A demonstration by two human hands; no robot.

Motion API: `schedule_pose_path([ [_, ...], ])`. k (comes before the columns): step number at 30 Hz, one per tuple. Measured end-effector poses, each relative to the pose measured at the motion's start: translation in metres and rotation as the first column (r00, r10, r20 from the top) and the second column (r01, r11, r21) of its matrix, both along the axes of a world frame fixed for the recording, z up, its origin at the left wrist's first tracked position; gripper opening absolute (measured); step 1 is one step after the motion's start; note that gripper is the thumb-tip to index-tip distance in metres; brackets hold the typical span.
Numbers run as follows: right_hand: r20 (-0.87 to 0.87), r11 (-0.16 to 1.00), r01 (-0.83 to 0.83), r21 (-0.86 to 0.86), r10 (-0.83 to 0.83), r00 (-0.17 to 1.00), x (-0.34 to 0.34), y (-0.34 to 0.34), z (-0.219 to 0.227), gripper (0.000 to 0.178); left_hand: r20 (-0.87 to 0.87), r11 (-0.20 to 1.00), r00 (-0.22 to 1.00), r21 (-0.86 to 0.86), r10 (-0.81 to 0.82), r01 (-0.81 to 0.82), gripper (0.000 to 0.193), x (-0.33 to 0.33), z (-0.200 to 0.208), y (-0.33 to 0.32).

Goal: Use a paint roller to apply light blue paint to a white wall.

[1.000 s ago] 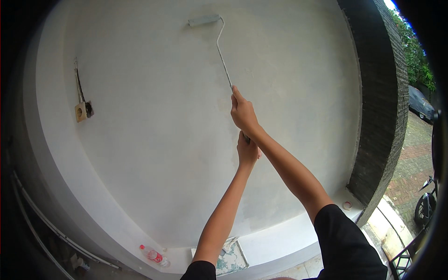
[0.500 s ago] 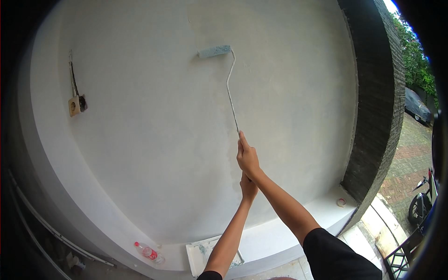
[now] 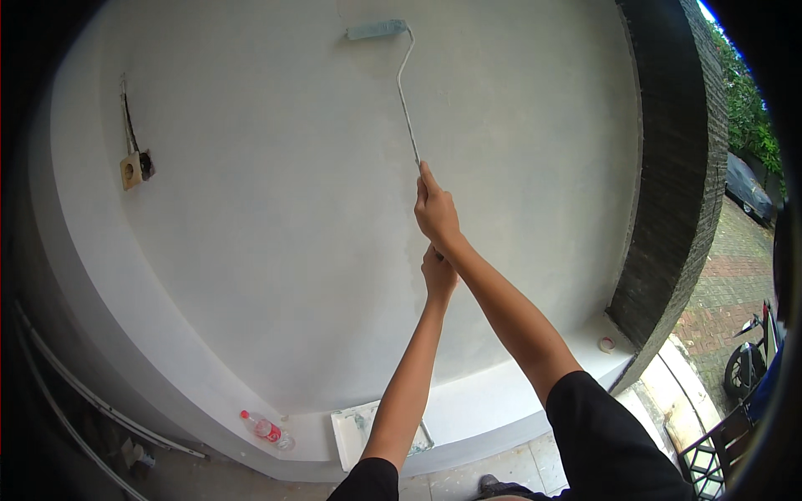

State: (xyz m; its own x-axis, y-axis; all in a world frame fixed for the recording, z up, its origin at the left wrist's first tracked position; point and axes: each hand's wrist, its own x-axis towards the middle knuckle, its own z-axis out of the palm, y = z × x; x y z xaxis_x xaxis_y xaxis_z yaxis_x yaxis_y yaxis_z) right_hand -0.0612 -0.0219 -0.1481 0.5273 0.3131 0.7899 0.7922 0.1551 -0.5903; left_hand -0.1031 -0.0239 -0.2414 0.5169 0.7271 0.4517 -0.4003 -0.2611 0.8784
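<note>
A paint roller [image 3: 377,30] with a pale blue-grey sleeve and a bent, paint-covered rod rests against the upper part of the white wall [image 3: 276,217]. My right hand [image 3: 437,211] is closed round its handle, with the index finger stretched along toward the rod. Lower on the same handle, my left hand [image 3: 439,273] is wrapped round its end, partly behind the right wrist. Both arms reach upward. Behind my left forearm, a white paint tray [image 3: 351,434] streaked with blue-grey lies on the ledge.
On the ledge [image 3: 493,409] lie a clear bottle with red cap [image 3: 266,429] and a tape roll [image 3: 606,344]. A loose socket [image 3: 131,170] hangs from wires at the left. A dark rough pillar [image 3: 668,167] bounds the right; a motorcycle [image 3: 743,367] stands beyond.
Both hands have pushed the roller higher up the wall and slightly left. The view has shifted a little, and a foot now shows at the bottom.
</note>
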Motion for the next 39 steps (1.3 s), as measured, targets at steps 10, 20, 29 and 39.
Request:
schedule_pose_path([
  [10,-0.119,0.977,0.005,-0.215,-0.031,0.992,-0.043,-0.06,-0.246,0.043,-0.243,0.985,0.958,-0.042,0.151,-0.166,0.04,-0.052,-0.253,-0.071],
  [20,-0.055,0.988,0.06,-0.14,-0.068,0.996,-0.02,-0.048,-0.054,0.037,-0.083,0.996,0.996,-0.09,-0.015,0.008,0.032,-0.016,-0.058,-0.045],
  [29,-0.224,0.953,-0.017,-0.302,-0.053,0.973,-0.067,-0.079,-0.266,0.041,-0.456,0.974,0.887,-0.157,0.073,-0.161,0.039,-0.083,-0.27,-0.088],
  [39,-0.077,0.998,-0.049,-0.042,0.045,0.996,-0.064,-0.068,-0.138,0.034,-0.3,0.968,0.923,0.145,0.242,-0.207,0.034,-0.071,-0.133,-0.066],
])
